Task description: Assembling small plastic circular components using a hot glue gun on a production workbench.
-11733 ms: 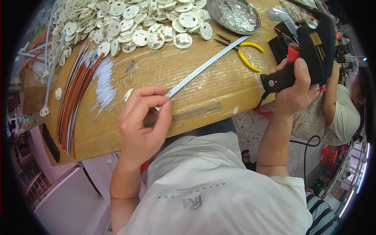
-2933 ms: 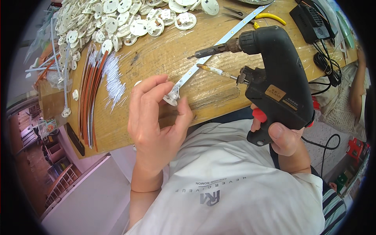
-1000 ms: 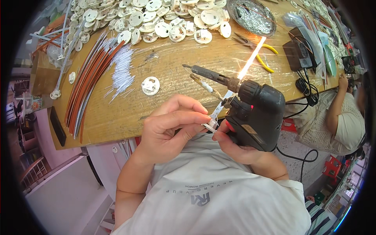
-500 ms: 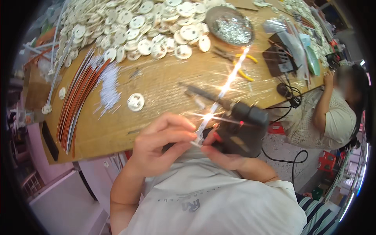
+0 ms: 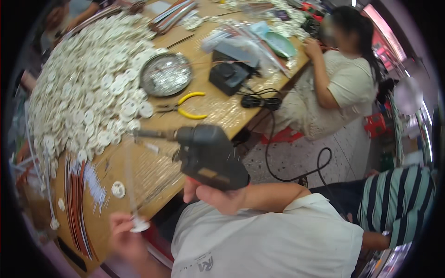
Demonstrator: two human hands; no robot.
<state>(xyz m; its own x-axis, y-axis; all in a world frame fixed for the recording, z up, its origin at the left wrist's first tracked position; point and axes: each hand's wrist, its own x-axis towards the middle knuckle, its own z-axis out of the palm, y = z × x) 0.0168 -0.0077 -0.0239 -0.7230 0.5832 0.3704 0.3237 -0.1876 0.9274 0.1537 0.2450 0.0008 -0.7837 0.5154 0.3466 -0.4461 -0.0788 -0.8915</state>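
Low at the left, my left hand (image 5: 127, 236) pinches a white round disc (image 5: 139, 225) from which a thin pale strip (image 5: 130, 180) rises over the table. The hand is slightly blurred. My right hand (image 5: 215, 197) is closed around a black pistol-shaped power tool (image 5: 206, 155), whose body hides most of its fingers. The tool's long dark tip points left over the table, above the strip's upper end. A single white disc with holes (image 5: 118, 189) lies flat near my left hand. Beside it are a bundle of white wires (image 5: 95, 187) and brown and grey strips (image 5: 75, 208).
A large heap of white discs (image 5: 83, 88) covers the far left. A round metal dish of shiny small parts (image 5: 166, 74), yellow-handled pliers (image 5: 191, 105) and a black box with a cable (image 5: 232, 69) follow rightward. A co-worker (image 5: 343, 78) sits at the right edge.
The view has swung right. The strip glowed brightly before and is dark now. Both hands were together at the disc; the left has carried it away leftward, and the right stays with the tool.
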